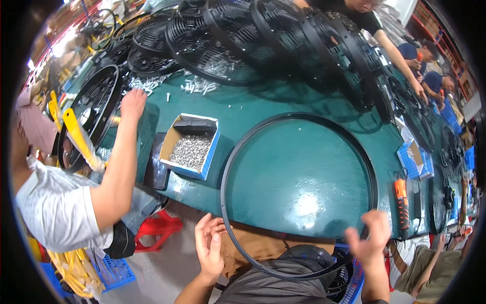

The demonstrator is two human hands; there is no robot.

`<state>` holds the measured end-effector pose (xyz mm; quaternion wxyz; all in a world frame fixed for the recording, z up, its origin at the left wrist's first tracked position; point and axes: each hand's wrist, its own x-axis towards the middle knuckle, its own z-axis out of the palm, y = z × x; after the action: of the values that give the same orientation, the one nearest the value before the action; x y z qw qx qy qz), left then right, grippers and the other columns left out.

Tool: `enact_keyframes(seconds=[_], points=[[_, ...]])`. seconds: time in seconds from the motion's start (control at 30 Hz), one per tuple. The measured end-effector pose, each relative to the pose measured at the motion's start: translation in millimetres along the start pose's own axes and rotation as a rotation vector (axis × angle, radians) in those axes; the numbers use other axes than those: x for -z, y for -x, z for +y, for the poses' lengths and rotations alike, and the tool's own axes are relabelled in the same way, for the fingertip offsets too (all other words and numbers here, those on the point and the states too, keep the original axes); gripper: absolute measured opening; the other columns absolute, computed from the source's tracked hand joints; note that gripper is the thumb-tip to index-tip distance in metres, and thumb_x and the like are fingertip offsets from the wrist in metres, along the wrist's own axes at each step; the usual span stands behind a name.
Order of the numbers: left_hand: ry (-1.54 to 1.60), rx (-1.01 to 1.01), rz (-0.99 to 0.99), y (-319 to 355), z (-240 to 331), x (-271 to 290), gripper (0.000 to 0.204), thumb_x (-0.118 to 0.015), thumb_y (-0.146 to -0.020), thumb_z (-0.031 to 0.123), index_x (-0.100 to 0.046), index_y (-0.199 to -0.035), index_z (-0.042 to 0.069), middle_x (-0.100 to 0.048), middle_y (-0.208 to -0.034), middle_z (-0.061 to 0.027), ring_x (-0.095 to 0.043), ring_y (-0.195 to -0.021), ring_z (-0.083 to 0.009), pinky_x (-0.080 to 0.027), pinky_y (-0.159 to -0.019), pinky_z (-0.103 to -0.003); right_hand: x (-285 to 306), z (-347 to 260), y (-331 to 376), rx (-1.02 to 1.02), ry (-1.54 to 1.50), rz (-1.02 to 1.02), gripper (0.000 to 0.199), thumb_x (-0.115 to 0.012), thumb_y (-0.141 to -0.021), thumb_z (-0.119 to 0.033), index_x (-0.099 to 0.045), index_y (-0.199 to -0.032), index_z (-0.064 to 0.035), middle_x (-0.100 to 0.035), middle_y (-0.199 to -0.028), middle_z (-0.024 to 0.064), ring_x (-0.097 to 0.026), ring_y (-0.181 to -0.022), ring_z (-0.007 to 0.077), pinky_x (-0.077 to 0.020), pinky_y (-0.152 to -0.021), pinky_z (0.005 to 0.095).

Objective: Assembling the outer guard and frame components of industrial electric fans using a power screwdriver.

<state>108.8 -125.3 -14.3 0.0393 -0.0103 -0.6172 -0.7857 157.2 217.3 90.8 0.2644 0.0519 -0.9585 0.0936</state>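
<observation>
A large black ring [238, 147] lies flat on the dark green table [298, 172], its near arc hanging over the table's front edge above my lap. My left hand [208, 247] is at the ring's near left arc, fingers spread and curled beside it. My right hand [368, 235] is raised at the near right arc with its fingers curled at the ring. Whether either hand actually grips the ring is not clear.
A blue-edged cardboard box of small metal screws [190, 150] sits left of the ring. An orange electric screwdriver [401, 202] lies at its right. Black wire fan guards [243, 35] are stacked at the back. A person in a white shirt [61, 207] reaches across at left; others work at right.
</observation>
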Motion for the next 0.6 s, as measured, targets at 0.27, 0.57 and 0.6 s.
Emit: enact_keyframes(seconds=[0.27,0.57,0.6], points=[[0.020,0.148,-0.028,-12.0,0.8,-15.1,0.044,-0.046,-0.099,0.009,-0.035,-0.140,0.000,-0.063,-0.101,-0.0176,-0.064,-0.085,-0.0203,-0.051,-0.083,-0.034,-31.0,116.2,47.9,-0.731,-0.370,0.141,0.034,-0.044,-0.101,-0.015,-0.054,-0.125,0.0060,-0.058,-0.124,0.0157,-0.052,-0.120,0.0253,-0.0361,-0.105,0.0367],[-0.148,0.195,0.096,-21.2,-0.9,-35.3,0.057,-0.046,-0.097,0.008,-0.027,-0.150,0.004,-0.060,-0.071,-0.0090,-0.052,-0.051,-0.0117,-0.045,-0.047,-0.024,-27.4,142.6,67.0,-0.687,-0.481,0.263,0.047,-0.032,-0.103,-0.026,-0.065,-0.108,0.0072,-0.066,-0.111,0.0148,-0.059,-0.110,0.0228,-0.0419,-0.101,0.0355],[-0.130,0.197,0.150,-22.1,-2.4,-39.1,0.057,-0.045,-0.098,0.009,-0.026,-0.151,0.004,-0.059,-0.068,-0.0094,-0.051,-0.049,-0.0115,-0.044,-0.044,-0.023,-26.8,142.0,66.2,-0.710,-0.515,0.288,0.047,-0.032,-0.103,-0.025,-0.066,-0.106,0.0076,-0.066,-0.111,0.0153,-0.060,-0.109,0.0230,-0.0417,-0.100,0.0356]])
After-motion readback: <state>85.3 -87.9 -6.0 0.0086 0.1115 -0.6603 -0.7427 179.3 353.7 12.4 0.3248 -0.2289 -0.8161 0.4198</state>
